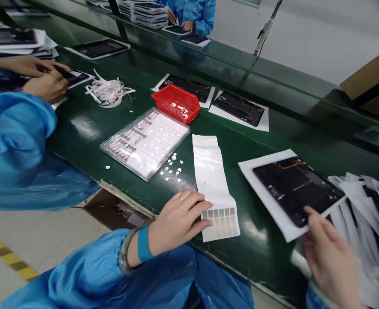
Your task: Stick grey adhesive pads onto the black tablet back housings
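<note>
My left hand (184, 219) reaches over the left edge of a white sticker sheet (209, 167), fingers stretched and thumb apart, with nothing held. Small grey rectangular stickers (221, 221) sit in rows at the sheet's near end. At the right, my right hand (331, 253) grips the near corner of a black tablet-like panel (295, 189), which lies on a white paper sheet (257, 176). One fingertip rests on top of the panel; the thumb is hidden. An orange strip runs along the panel's far end.
A clear tray (163, 141) holds small wired parts and white pieces. Behind it stands a red bin (176, 103). More black panels (239, 107) lie on paper farther back. Layered sheets (363, 223) fill the right side. Co-workers' hands (48, 81) work at left and across the glass.
</note>
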A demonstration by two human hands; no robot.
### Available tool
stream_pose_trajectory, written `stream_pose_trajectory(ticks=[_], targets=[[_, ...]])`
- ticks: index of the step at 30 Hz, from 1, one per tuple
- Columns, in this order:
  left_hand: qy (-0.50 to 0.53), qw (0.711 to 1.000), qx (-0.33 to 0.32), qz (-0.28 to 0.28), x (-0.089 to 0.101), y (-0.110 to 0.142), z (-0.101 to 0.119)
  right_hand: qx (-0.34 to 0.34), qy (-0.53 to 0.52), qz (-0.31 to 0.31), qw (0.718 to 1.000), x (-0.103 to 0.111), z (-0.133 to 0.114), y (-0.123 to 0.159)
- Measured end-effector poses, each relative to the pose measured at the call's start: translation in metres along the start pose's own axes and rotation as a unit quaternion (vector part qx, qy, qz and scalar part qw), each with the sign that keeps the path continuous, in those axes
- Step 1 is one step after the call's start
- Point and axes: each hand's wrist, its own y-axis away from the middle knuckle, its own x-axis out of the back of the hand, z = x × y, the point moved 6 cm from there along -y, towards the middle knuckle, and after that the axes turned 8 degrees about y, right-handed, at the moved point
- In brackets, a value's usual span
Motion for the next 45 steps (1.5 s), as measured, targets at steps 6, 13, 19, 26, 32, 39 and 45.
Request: stream_pose_trajectory(ticks=[6,13,19,26,32,39,45], targets=[[-0.074,0.995,0.072,0.015,0.008,-0.009,-0.007,0.014,0.186,-0.067,0.980,0.007,0.027,0.068],[0.042,0.989,0.144,-0.008,-0.003,0.006,-0.019,0.305,0.238,-0.182,0.904,-0.026,-0.043,0.073],[0.111,0.983,0.140,0.031,-0.004,-0.009,-0.022,0.504,0.268,-0.287,0.770,-0.128,-0.099,0.096],[0.051,0.998,0.035,0.019,0.001,-0.019,-0.020,0.518,0.303,-0.284,0.748,-0.158,-0.103,0.090],[0.042,0.998,0.036,-0.001,-0.003,-0.020,-0.025,0.484,0.287,-0.334,0.756,-0.166,-0.094,0.080],[0.117,0.991,0.063,0.009,-0.005,-0.016,-0.030,0.484,0.291,-0.336,0.754,-0.167,-0.098,0.082],[0.189,0.976,0.110,0.001,-0.003,-0.018,-0.035,0.506,0.299,-0.298,0.752,-0.162,-0.101,0.091]])
